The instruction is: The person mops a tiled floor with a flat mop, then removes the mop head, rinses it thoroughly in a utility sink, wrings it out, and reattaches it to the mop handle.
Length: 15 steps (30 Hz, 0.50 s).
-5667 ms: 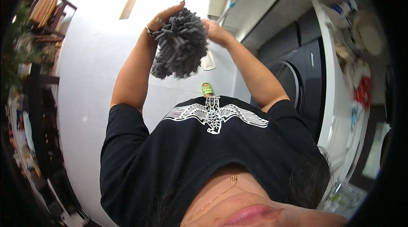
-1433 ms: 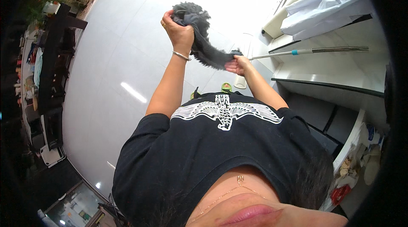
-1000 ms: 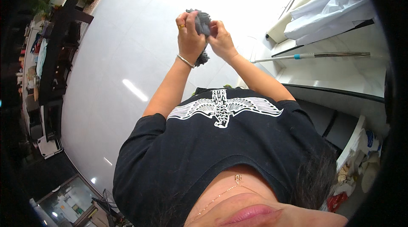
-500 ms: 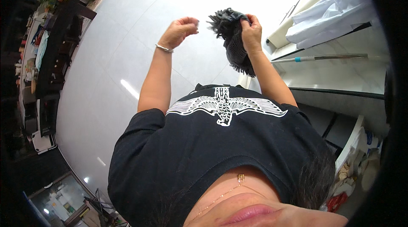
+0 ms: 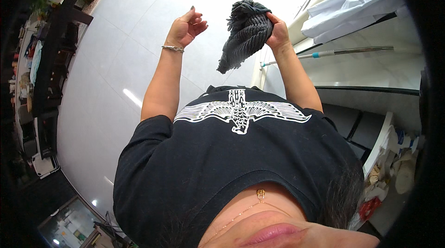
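Observation:
A dark grey mop pad (image 5: 245, 37), ribbed and edged with fringe, hangs in the air in front of me. My right hand (image 5: 279, 33) pinches its upper right edge between thumb and fingers, and the loose part droops down to the left. To the left of the pad, apart from it, my left hand (image 5: 187, 30) is raised with its fingers spread and slightly curled, holding nothing. The fingers behind the pad's edge are partly hidden.
A metal pole with a teal collar (image 5: 316, 55) stretches behind my right forearm along a white surface. White plastic sheeting (image 5: 345, 13) lies at the upper right. Dark wooden furniture (image 5: 51, 57) stands at the left beyond the pale tiled floor (image 5: 104, 76).
The mop pad has swung and turned, showing its ribbed face, and its lower end moved left. My left hand has shifted left and its fingers have spread apart.

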Available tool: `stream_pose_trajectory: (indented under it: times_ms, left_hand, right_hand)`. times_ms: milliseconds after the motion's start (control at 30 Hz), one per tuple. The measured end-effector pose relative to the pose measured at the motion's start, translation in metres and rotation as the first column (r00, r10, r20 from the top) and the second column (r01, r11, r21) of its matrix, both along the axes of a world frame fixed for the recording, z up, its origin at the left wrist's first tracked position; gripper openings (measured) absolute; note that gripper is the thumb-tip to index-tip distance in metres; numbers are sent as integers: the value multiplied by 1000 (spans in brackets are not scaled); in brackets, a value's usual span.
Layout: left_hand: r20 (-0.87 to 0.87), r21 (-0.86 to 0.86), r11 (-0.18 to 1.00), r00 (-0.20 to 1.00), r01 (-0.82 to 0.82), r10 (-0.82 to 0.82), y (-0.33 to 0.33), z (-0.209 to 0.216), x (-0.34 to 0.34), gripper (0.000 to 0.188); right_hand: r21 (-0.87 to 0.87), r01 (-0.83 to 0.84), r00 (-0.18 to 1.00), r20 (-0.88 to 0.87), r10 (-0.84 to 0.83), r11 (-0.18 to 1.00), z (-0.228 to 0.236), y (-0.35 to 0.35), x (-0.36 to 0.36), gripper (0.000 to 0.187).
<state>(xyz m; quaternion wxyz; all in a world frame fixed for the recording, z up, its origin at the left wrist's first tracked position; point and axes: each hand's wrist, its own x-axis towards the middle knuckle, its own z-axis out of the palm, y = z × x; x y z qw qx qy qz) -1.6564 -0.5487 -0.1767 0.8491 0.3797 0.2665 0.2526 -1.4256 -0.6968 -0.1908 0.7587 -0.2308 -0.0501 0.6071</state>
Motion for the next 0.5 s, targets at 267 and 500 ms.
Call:
stream_pose_trajectory:
  times_ms: [267, 500]
  left_hand:
    - [-272, 540, 840, 955, 48, 120, -39, -10, 20, 56]
    - [-447, 856, 293, 894, 426, 5, -61, 5, 34, 70]
  right_hand:
    - [166, -204, 979, 13, 205, 965, 9, -21, -12, 36]
    - [159, -253, 946, 247, 210, 954, 17, -50, -11, 30]
